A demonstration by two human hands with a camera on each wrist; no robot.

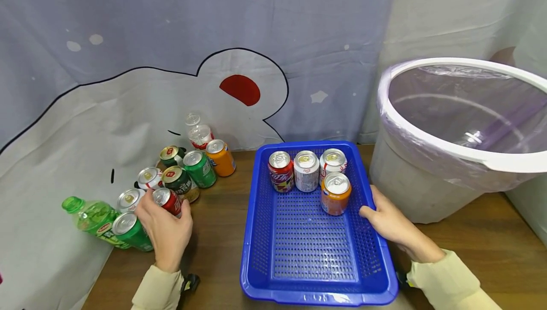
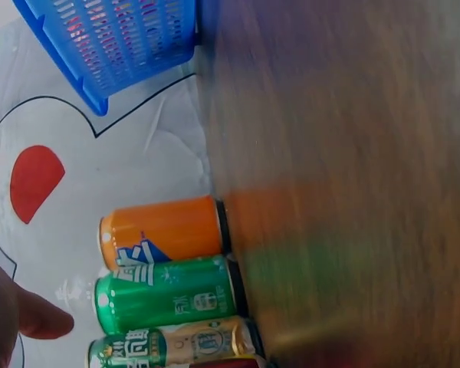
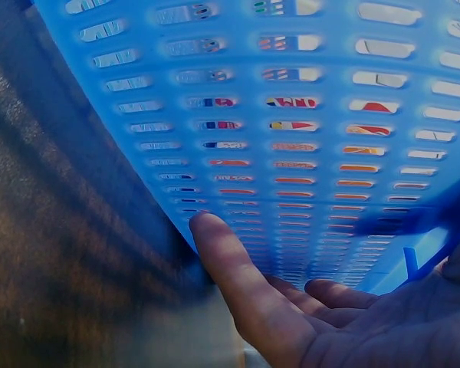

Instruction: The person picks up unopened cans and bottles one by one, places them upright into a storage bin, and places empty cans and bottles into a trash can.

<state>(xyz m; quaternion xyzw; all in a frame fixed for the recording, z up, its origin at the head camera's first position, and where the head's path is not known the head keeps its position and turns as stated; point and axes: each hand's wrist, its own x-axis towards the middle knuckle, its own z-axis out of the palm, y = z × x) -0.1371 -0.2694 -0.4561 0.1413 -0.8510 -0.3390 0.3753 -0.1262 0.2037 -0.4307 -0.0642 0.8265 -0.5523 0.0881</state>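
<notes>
Eight cans and two bottles stood or leaned along the worktop's point(image 1: 222, 243) left edge: two green cans point(image 1: 201, 171), two dark green cans point(image 1: 180, 185), two whitish cans point(image 1: 149, 178), one orange can point(image 1: 222, 160), one red can point(image 1: 169, 201), one tilted green bottle point(image 1: 96, 220), one upright clear bottle point(image 1: 200, 135). Left hand point(image 1: 165, 230) straddled the red can, thumb on one side, fingers on the other; could not tell whether it gripped. Blue basket point(image 1: 318, 296), mid-worktop, held four: one red-and-purple can point(image 1: 281, 174), two white cans point(image 1: 306, 173), one orange soda can point(image 1: 336, 197), all in its far half. Right hand point(image 1: 386, 222) gripped its right rim. Surface brown wood; printed curtain point(image 1: 325, 30) behind the far edge. One lined bin point(image 1: 406, 182) stood near the basket's right side. Bare wood separated can group and basket.
</notes>
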